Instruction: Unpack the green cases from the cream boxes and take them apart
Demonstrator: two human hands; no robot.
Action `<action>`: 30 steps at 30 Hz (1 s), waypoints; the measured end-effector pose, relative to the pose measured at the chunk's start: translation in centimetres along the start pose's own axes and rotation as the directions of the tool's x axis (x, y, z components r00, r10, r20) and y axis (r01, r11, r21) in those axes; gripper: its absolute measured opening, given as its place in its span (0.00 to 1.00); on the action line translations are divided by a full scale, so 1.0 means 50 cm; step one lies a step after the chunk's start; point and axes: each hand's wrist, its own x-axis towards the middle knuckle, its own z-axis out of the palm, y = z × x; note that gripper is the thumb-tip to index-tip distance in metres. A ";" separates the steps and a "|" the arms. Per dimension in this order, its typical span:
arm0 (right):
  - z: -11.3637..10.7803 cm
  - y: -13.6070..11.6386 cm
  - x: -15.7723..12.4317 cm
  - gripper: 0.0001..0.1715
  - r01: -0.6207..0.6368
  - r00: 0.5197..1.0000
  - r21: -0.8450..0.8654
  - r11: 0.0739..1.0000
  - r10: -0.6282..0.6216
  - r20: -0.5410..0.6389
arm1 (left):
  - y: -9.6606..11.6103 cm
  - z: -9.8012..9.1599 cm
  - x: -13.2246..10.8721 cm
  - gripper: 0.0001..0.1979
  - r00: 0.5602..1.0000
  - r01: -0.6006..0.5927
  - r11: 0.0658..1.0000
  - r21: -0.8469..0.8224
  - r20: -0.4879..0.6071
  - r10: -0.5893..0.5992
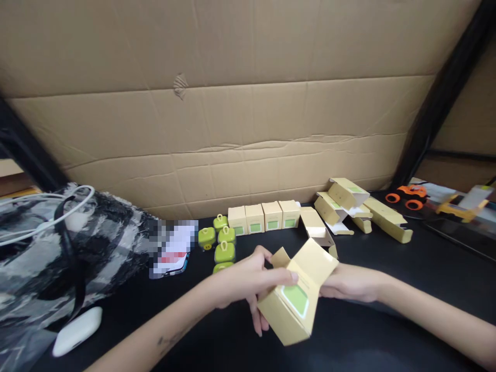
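Both my hands hold a small tan carton with a green window, its top flaps open, low in the middle of the picture. My left hand pinches its left side, thumb on the front face. My right hand grips it from behind on the right; its fingers are mostly hidden by the carton. Just beyond my left hand lie several small green cases with loops on top. A row of closed tan cartons stands behind them on the black table.
Open and flattened cartons lie at the back right, with an orange toy vehicle farther right. A patterned black-and-white cloth with a white cable covers the left. A white earbud case and a phone lie nearby. A cardboard wall backs the table.
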 end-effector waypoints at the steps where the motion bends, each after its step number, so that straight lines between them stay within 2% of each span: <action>1: 0.010 0.007 0.006 0.33 -0.008 1.000 0.083 0.997 0.007 0.011 | 0.006 -0.009 0.003 0.21 0.999 0.026 1.000 -0.009 0.030 -0.026; 3: 0.025 0.013 0.016 0.33 -0.045 0.998 0.259 0.965 0.031 0.060 | 0.013 -0.024 0.010 0.18 0.997 0.044 0.999 -0.020 0.066 -0.043; 6: 0.030 0.011 0.019 0.31 -0.106 0.992 0.415 0.903 0.065 0.111 | 0.014 -0.033 0.018 0.15 0.992 0.047 0.998 -0.047 0.119 -0.041; 10: 0.019 0.011 0.019 0.27 -0.168 0.983 0.513 0.842 0.101 0.156 | 0.007 -0.030 0.016 0.16 0.994 0.043 0.999 -0.030 0.106 -0.040; 13: 0.013 0.015 0.019 0.27 -0.171 0.982 0.536 0.827 0.103 0.156 | 0.009 -0.030 0.006 0.22 0.995 0.043 0.999 -0.008 0.092 -0.042; 17: 0.010 0.020 0.019 0.26 -0.143 0.989 0.508 0.850 0.106 0.101 | 0.031 -0.032 -0.024 0.29 0.997 0.054 0.998 0.015 0.059 -0.055; 20: 0.008 0.019 0.019 0.30 -0.096 0.994 0.448 0.889 0.110 -0.005 | 0.037 -0.023 -0.044 0.29 0.999 0.040 0.999 0.005 0.026 -0.041; 22: 0.001 0.013 0.019 0.32 -0.056 0.989 0.377 0.925 0.104 -0.108 | 0.017 -0.005 -0.043 0.27 0.999 -0.039 0.995 -0.088 0.013 0.041; 23: -0.005 0.008 0.020 0.33 -0.039 0.982 0.330 0.943 0.097 -0.161 | -0.001 0.008 -0.037 0.27 0.992 -0.129 0.977 -0.167 -0.005 0.130; 24: -0.012 0.002 0.021 0.33 -0.025 0.972 0.274 0.961 0.087 -0.216 | -0.023 0.022 -0.027 0.25 0.966 -0.259 0.935 -0.241 -0.062 0.252; 26: -0.030 -0.018 0.028 0.34 -0.008 0.946 0.141 0.990 0.053 -0.321 | -0.072 0.051 -0.004 0.21 0.879 -0.472 0.845 -0.251 -0.210 0.428; 28: -0.047 -0.048 0.042 0.34 0.000 0.918 -0.017 1.000 -0.007 -0.396 | -0.115 0.074 0.020 0.19 0.814 -0.559 0.825 -0.088 -0.248 0.525; 30: -0.056 -0.084 0.064 0.34 0.012 0.908 -0.184 0.983 -0.088 -0.410 | -0.141 0.086 0.036 0.21 0.778 -0.598 0.801 -0.008 -0.247 0.578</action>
